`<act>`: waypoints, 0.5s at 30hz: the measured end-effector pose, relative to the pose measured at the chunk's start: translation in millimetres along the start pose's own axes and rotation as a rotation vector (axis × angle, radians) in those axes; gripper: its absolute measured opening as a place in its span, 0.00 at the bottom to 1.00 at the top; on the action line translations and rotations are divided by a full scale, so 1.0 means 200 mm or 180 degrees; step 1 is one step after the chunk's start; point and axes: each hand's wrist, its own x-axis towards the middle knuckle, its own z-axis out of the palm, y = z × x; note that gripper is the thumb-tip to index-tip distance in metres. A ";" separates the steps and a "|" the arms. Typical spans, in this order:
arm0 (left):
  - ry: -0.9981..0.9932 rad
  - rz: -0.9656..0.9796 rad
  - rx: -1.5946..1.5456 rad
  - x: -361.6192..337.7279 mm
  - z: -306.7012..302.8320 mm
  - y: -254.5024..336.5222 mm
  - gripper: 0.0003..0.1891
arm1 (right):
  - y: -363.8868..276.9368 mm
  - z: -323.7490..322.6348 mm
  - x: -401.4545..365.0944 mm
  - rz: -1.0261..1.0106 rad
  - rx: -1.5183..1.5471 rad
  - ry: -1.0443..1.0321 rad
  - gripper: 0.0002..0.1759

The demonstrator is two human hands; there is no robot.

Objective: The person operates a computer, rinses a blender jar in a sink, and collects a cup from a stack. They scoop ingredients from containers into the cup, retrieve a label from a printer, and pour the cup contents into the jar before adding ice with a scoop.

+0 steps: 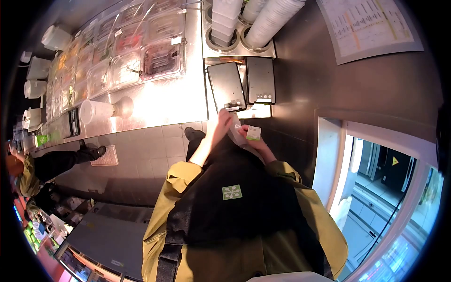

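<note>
My left hand [222,124] is closed, its fingers pinched at the upper end of a pale translucent piece [236,132] that looks like thin plastic. This hand is right by the front edge of a black label printer [226,85]. To its right, my right hand [245,133] is closed on a small white label with a green lower band [253,133], held near the translucent piece. What the translucent piece is, I cannot tell. A second black label printer [260,81] stands beside the first one.
Stacked cups [275,21] stand in round holders behind the printers. Lidded food containers [126,68] fill the steel counter [159,101] on the left, with a white tub [91,111] lying near its edge. Another person [33,174] is at far left. A doorway frame [329,155] is at right.
</note>
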 end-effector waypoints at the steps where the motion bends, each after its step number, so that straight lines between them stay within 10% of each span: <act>1: 0.0033 0.0053 0.0142 0.04 0.00 -0.01 0.03 | 0.01 -0.01 0.00 0.0026 -0.0115 0.0032 0.08; 11: 0.0295 0.0083 -0.0084 0.29 -0.19 0.15 0.03 | 0.00 -0.08 -0.03 -0.1081 -0.2067 0.0692 0.07; 15: 0.0683 0.0740 -0.0021 0.19 -0.23 0.26 0.10 | -0.39 -0.01 -0.04 -0.0282 0.0503 0.0875 0.06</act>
